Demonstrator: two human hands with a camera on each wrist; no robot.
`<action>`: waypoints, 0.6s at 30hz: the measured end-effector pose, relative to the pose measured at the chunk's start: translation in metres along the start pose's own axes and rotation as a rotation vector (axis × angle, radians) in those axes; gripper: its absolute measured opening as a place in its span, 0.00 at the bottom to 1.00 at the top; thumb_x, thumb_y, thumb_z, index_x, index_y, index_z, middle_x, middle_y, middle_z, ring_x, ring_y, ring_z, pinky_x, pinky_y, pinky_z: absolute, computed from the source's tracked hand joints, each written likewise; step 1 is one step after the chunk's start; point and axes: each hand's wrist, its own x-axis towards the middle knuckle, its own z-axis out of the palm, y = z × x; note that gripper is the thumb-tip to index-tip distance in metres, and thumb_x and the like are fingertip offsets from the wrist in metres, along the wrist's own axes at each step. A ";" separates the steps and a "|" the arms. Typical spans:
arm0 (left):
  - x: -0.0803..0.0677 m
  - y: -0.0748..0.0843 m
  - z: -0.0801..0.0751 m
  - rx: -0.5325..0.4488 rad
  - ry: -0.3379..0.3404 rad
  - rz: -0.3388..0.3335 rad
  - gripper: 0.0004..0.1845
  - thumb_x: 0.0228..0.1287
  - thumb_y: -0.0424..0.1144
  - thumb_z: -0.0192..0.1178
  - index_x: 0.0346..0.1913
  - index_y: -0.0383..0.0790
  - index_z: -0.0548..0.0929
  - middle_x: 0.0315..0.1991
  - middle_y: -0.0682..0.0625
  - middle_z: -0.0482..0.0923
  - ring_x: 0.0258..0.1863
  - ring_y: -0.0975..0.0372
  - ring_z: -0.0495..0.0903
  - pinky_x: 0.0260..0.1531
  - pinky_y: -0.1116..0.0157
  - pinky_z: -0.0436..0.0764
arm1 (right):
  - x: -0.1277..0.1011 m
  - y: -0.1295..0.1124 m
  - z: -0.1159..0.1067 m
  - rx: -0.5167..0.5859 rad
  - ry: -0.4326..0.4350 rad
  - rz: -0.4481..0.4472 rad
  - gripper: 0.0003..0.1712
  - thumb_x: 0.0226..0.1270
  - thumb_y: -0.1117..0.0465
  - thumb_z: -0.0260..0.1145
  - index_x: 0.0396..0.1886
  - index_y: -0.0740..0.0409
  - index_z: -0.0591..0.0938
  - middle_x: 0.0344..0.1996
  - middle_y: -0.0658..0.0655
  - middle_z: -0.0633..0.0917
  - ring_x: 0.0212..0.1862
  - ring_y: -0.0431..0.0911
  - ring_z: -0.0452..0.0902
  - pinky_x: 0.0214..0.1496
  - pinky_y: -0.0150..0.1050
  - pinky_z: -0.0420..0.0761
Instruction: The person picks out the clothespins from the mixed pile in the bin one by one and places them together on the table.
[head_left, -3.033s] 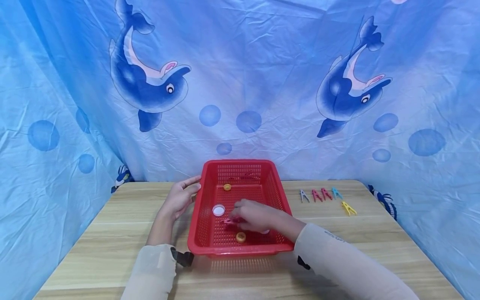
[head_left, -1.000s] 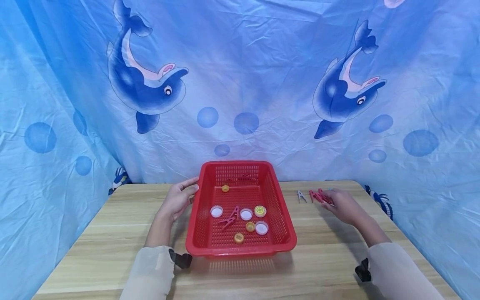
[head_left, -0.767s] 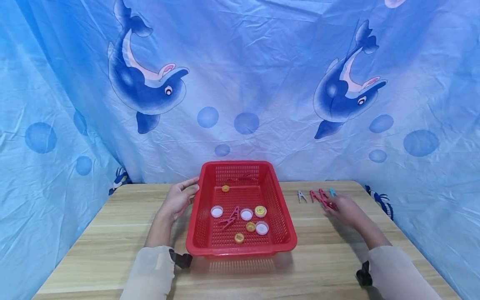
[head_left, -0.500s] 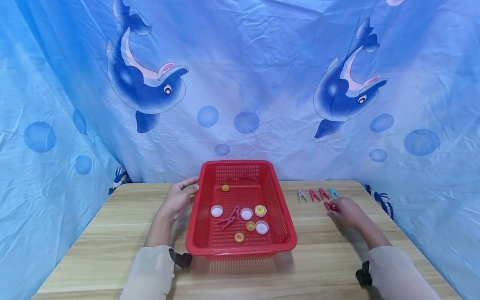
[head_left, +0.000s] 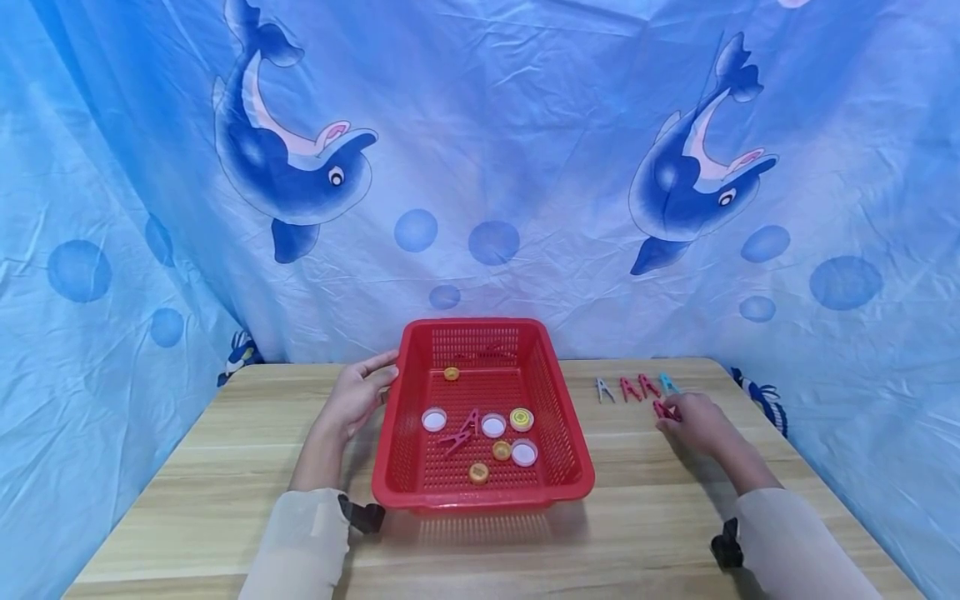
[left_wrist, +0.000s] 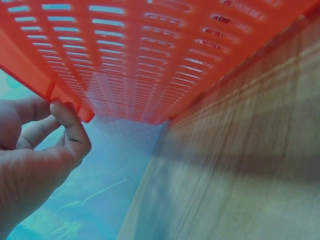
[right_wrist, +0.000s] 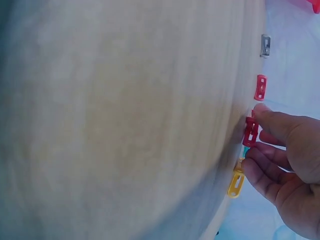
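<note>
My left hand holds the left rim of a red plastic basket; the left wrist view shows thumb and fingers gripping the lip. At the right of the table my right hand pinches a red clothespin at the tabletop, its thumb at one end. Behind it stand a grey clothespin, two more red clothespins and a turquoise clothespin. A yellow clothespin shows beside the fingers in the right wrist view; the hand hides it from the head camera.
Inside the basket lie pink-red clothespins, white round caps, a yellow-topped cap and several small orange-yellow caps. A blue dolphin-print curtain hangs behind the wooden table.
My right hand has left the basket for the clothespins at the right. Within the last second it shifted the red clothespin slightly forward, toward me, out from the row. My left hand stays on the rim.
</note>
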 end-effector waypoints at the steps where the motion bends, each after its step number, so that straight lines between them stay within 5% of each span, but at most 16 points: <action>1: 0.000 0.000 0.000 0.000 0.000 0.000 0.27 0.78 0.34 0.54 0.76 0.35 0.66 0.70 0.37 0.71 0.54 0.60 0.83 0.49 0.64 0.85 | 0.000 0.000 -0.001 -0.003 0.002 -0.009 0.14 0.69 0.60 0.71 0.45 0.69 0.85 0.26 0.54 0.80 0.28 0.47 0.73 0.30 0.41 0.75; 10: -0.001 0.000 0.000 -0.009 0.005 0.001 0.27 0.78 0.33 0.54 0.76 0.34 0.66 0.70 0.36 0.71 0.52 0.61 0.83 0.48 0.64 0.85 | 0.006 -0.015 -0.023 -0.037 0.051 -0.067 0.20 0.71 0.63 0.67 0.53 0.76 0.81 0.35 0.65 0.84 0.35 0.54 0.80 0.38 0.52 0.82; 15: -0.001 0.001 0.000 -0.003 0.003 0.002 0.27 0.78 0.33 0.54 0.76 0.34 0.66 0.70 0.36 0.70 0.52 0.62 0.83 0.48 0.65 0.85 | 0.009 -0.047 -0.037 -0.070 0.082 -0.144 0.22 0.73 0.58 0.67 0.53 0.75 0.82 0.36 0.64 0.86 0.38 0.55 0.83 0.45 0.57 0.84; 18: -0.002 0.002 0.000 0.003 -0.001 -0.001 0.28 0.78 0.34 0.54 0.77 0.34 0.65 0.71 0.36 0.70 0.53 0.61 0.83 0.48 0.64 0.85 | 0.009 -0.072 -0.043 -0.045 0.071 -0.164 0.24 0.75 0.56 0.66 0.57 0.74 0.81 0.34 0.60 0.85 0.32 0.50 0.81 0.41 0.53 0.85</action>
